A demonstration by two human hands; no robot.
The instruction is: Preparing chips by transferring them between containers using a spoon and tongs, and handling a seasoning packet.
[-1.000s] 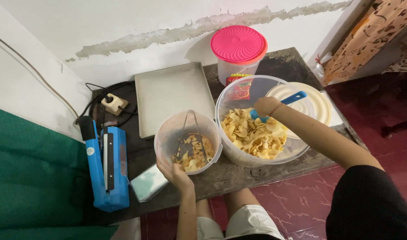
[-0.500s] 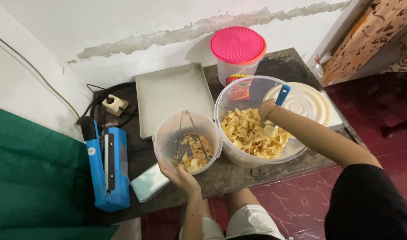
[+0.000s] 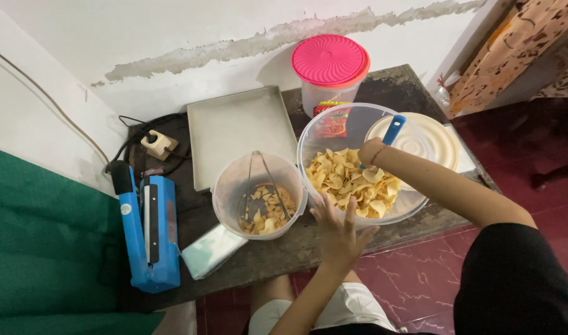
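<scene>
View from above the worker's head, looking down on a dark table (image 3: 333, 245) against a white wall. The large clear bowl (image 3: 315, 133) stands at the near right of the table, just beside the smaller clear tub (image 3: 225, 195), and is part filled with pale yellow chips (image 3: 349, 183). The chips appear thin, dry and brittle: very light, but likely to snap under pressure, so they are better lifted from beneath with a scoop than pinched. The bowl looks like thin, smooth plastic, light and somewhat flexible; its rim or outer wall offers the steadiest hold.

The right hand (image 3: 372, 151) reaches over the bowl's rim and is closed around a blue-handled scoop (image 3: 392, 129), whose working end lies among the chips and is mostly hidden by the hand. The left hand (image 3: 339, 226) rests flat at the near wall of the bowl, fingers (image 3: 326, 205) spread well apart and gripping nothing; whether the fingertips press the plastic or merely lie against it cannot be told.

The smaller tub holds darker chips and a pair of metal tongs (image 3: 262, 180) leaning inside. Behind stand a metal tray (image 3: 240, 133) and a pink-lidded container (image 3: 329, 62); a cream lid (image 3: 436, 142) lies to the right, a blue heat sealer (image 3: 148, 232) to the left.
</scene>
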